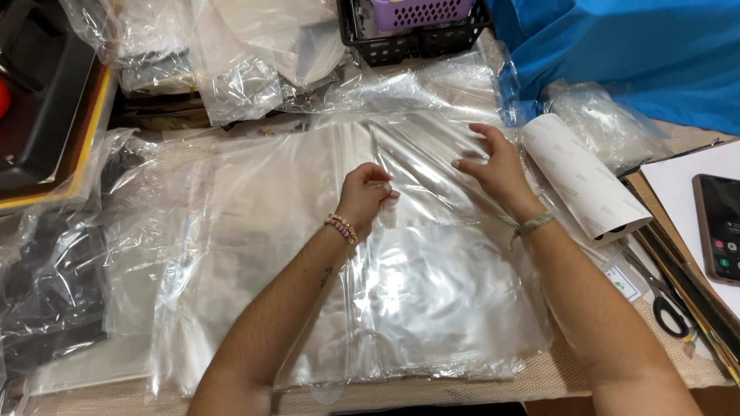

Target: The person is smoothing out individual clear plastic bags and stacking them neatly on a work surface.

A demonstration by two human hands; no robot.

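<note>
Bags: a stack of clear, flat plastic bags (416, 293) lies mid-worktop, the top one partly lifted at its far edge.
Hands: the left hand (364, 196) pinches the film, fingers closed on it; the right hand (493, 166) rests spread and open on the top sheet.
Progress: judging by this, one bag is being separated; the stack below looks untouched.
Containers: a black lattice crate (385, 42) holds a purple basket (420, 11); its contents are hidden.
Nearby: white paper roll (582, 177), black-handled scissors (667, 304), phone (721, 227).
</note>
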